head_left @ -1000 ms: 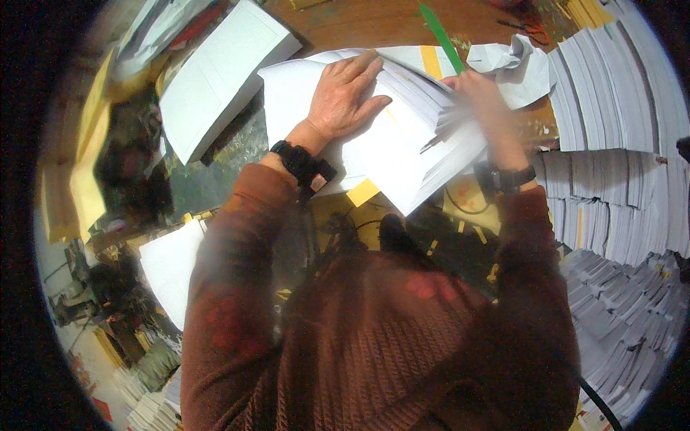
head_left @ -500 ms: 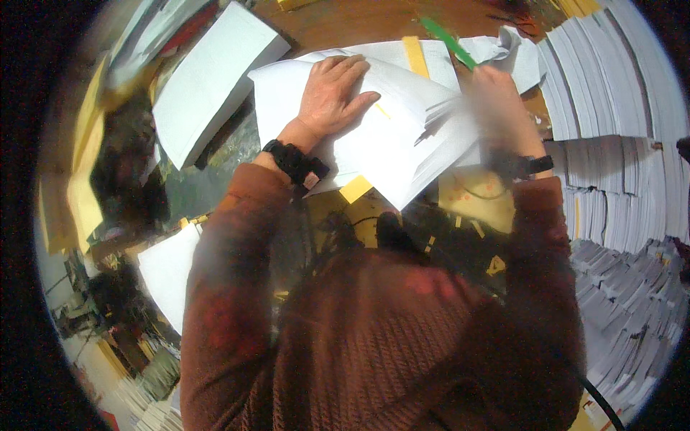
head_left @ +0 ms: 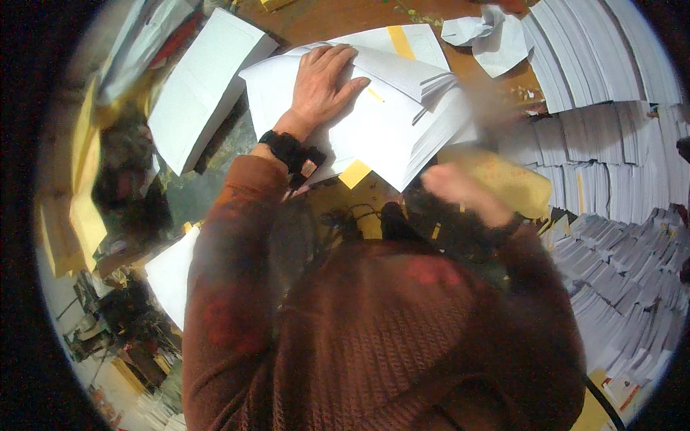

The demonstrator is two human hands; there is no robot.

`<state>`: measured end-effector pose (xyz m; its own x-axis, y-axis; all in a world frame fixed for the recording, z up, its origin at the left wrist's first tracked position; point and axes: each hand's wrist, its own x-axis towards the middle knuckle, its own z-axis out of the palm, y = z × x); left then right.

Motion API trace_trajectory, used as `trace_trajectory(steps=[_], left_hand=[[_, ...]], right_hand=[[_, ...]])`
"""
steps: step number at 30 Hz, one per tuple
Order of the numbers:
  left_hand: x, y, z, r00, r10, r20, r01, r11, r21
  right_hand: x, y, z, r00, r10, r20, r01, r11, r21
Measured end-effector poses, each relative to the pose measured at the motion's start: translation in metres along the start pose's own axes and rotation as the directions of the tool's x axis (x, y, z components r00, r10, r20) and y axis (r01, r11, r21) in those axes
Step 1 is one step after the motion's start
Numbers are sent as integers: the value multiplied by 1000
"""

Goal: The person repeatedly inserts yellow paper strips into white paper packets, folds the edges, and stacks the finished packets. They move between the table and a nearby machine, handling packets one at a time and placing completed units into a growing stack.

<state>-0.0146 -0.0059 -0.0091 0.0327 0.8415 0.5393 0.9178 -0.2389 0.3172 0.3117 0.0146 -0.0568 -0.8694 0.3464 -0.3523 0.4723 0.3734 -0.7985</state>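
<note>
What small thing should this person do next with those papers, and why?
Perhaps bring the right hand up to the fanned right side of the papers: their edges spread apart there, the left hand lies flat on top, and the blurred right hand appears just right of their near corner.

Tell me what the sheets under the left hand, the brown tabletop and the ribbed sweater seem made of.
Sheets: matte white paper; thin edges fan out at the right.
Brown tabletop: probably wood, fairly dull, from its uneven colour.
Ribbed sweater: matte knit, shown by its rows of ridges; wool or synthetic, unclear.
</note>
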Motion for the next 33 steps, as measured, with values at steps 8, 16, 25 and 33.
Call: trace_trajectory(steps=[8,16,25,33], left_hand=[[0,0,1,999,43,-1,-43,998,54],[5,10,-4,1000,17,25,-19,996,87],[51,7,-31,918,-99,383,70,993,90],[140,-34,-8,640,-254,726,601,754,-266]], right_hand=[[116,-115,144,966,-198,-164,231,948,218],[44,-82,89,921,-265,284,264,964,42],[-9,-74,-5,776,-448,-445,431,890,-145],[31,-63,-46,747,-175,-642,377,906,192]])
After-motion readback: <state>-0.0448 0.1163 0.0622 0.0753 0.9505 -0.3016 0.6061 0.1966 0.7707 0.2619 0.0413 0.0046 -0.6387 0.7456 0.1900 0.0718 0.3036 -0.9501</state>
